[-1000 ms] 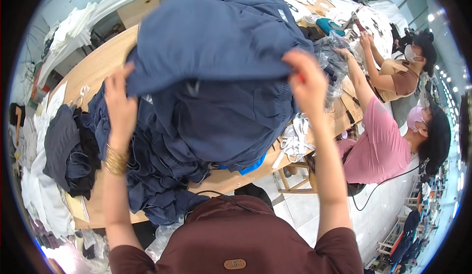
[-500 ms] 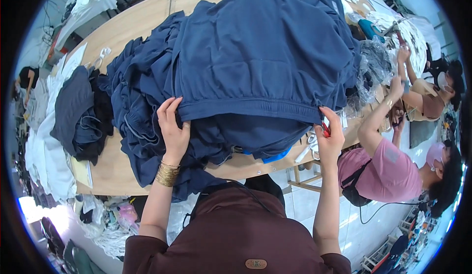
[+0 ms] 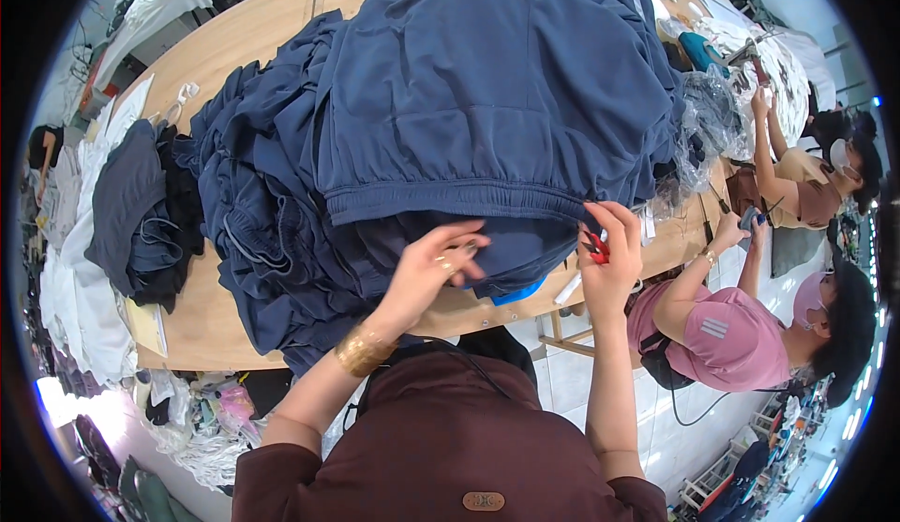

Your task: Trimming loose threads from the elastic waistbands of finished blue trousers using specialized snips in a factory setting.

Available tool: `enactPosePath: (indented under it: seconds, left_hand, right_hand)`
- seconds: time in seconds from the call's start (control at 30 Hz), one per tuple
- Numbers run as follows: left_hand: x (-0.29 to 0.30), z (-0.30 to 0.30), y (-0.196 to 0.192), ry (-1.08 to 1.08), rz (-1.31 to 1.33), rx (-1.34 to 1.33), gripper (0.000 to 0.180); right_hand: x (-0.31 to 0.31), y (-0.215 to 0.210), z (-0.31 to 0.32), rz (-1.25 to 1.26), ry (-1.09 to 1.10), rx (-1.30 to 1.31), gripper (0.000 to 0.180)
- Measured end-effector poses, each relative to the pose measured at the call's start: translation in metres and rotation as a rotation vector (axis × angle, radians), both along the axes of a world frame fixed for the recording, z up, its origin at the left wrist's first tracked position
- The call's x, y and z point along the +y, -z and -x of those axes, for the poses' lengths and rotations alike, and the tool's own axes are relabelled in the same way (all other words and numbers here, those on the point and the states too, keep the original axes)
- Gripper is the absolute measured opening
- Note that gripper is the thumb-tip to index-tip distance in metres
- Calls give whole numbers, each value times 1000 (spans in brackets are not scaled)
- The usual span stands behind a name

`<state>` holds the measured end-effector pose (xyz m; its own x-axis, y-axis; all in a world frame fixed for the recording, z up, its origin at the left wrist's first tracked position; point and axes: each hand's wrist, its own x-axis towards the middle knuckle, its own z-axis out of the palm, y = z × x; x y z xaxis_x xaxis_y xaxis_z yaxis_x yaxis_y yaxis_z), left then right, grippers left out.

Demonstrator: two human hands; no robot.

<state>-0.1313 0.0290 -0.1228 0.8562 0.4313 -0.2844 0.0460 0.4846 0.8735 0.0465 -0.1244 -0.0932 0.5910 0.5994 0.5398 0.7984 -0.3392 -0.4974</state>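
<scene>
Navy elastic-waist trousers [image 3: 469, 100] are spread over a heap of similar navy garments, their gathered waistband [image 3: 450, 201] toward me. My left hand [image 3: 427, 274] is in front of the waistband and off it, its fingers loosely spread and a little smeared by motion; nothing shows in them. A gold bracelet [image 3: 364, 349] circles that wrist. At the waistband's right end, my right hand [image 3: 611, 264] has red-handled thread snips [image 3: 595, 247] tucked in its palm. The fingertips of this hand touch the band's corner. The snips' blades are partly hidden by fingers.
More crumpled navy garments [image 3: 253, 194] lie left of the trousers on the wooden table [image 3: 216, 49]. Dark grey clothes [image 3: 131, 208] are farther left. Clear plastic bags [image 3: 708, 114] lie at the right. Two people work there, one in a pink shirt [image 3: 722, 335] holding a tool.
My left hand has let go of the waistband's left end and moved right, toward its middle. My right hand stays at the right corner, with the snips more visible. The trousers have shifted slightly left.
</scene>
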Motion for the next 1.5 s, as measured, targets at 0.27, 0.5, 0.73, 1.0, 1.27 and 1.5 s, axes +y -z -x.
enactPosePath:
  seconds: [0.27, 0.5, 0.73, 1.0, 1.27, 1.5]
  left_hand:
    - [1, -56, -16, -59, 266, 12, 30]
    - [-4, -46, -35, -157, 186, -105, 17]
    - [-14, -37, -65, -267, 166, -129, 20]
    - [-16, -30, -70, -213, 229, -141, 22]
    - [-18, -27, -70, -246, 219, -154, 26]
    - [-16, -22, -70, -187, 226, -139, 23]
  right_hand:
    - [12, -18, 9, 58, -211, 366, 23]
    - [23, -47, 18, 72, -183, 240, 26]
    - [26, -64, 21, 62, -169, 32, 19]
    - [30, -68, 24, 56, -176, 0, 17]
    - [31, -70, 28, 55, -179, -14, 16]
    - [32, -68, 32, 26, -186, 23, 16]
